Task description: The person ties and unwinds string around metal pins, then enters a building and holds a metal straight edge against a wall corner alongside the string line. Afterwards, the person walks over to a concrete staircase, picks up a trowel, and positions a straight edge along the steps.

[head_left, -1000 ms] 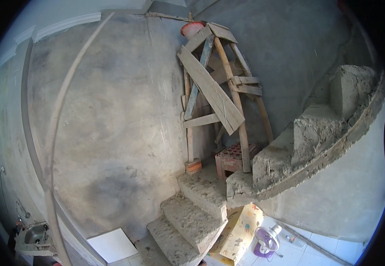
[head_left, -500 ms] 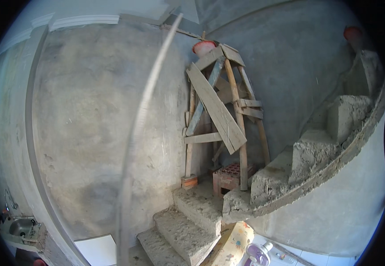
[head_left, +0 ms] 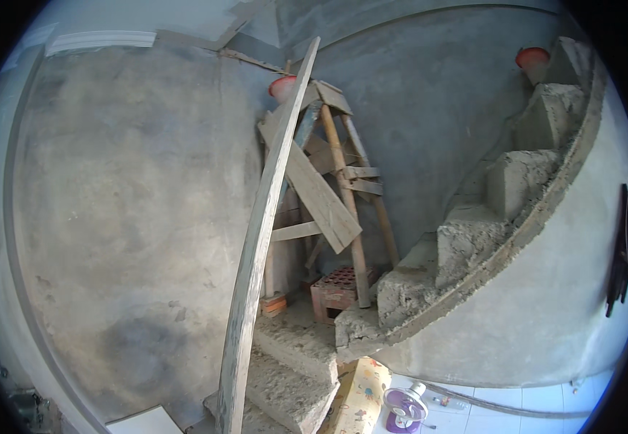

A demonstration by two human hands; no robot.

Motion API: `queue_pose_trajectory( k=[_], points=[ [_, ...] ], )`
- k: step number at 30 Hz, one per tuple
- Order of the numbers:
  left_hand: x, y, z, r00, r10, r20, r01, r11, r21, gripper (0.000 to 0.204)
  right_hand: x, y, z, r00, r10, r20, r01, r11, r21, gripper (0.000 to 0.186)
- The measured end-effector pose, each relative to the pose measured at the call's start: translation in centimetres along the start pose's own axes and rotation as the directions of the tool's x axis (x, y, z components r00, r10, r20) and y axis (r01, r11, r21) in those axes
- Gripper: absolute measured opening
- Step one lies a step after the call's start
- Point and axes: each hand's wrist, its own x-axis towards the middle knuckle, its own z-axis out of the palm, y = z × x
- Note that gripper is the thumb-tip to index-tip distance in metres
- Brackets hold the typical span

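Note:
Neither of my hands shows. A long, narrow wooden board (head_left: 265, 217) with worn pale paint rises from the lower edge, leaning to the right toward its top. What supports its lower end is out of view. Behind it stands a rough wooden trestle (head_left: 349, 206) of poles and planks, partly hidden by the board. A wide plank (head_left: 317, 194) slants across the trestle's front, and a red-rimmed bucket (head_left: 282, 88) is at its top. Perforated bricks (head_left: 337, 291) lie among the trestle's legs.
Rough concrete steps (head_left: 296, 387) climb to the landing, then curve up right as a raw staircase (head_left: 473, 249). Another red-rimmed bucket (head_left: 533, 61) is near the upper steps. Below are a yellow patterned padded piece (head_left: 363, 394), a purple-white fan (head_left: 405, 406) and a white panel (head_left: 147, 422).
My view has turned to the right, so the wall, trestle and stairs sit further left. The board has shifted right against them and now crosses in front of the trestle.

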Motion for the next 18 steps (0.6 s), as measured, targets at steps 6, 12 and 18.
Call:
queue_pose_trajectory(
  k=[6,12,18],
  points=[
    [0.4,-0.9,-0.3,0.979,0.203,0.008,-0.190,0.903,0.386,0.046,1.7,-1.8,-1.0,0.927,-0.289,-0.238,0.247,0.950,-0.190,0.028],
    [0.6,-3.3,-1.1,0.980,0.199,-0.012,-0.182,0.918,0.351,0.047,-0.8,-9.6,-4.9,0.941,-0.088,-0.327,0.023,0.980,-0.198,0.037],
    [1.2,-7.7,-4.9,0.981,-0.051,0.189,0.002,0.969,0.249,0.046,-5.2,-16.4,-6.7,0.859,-0.151,-0.490,0.078,0.983,-0.167,0.035]
  ],
)
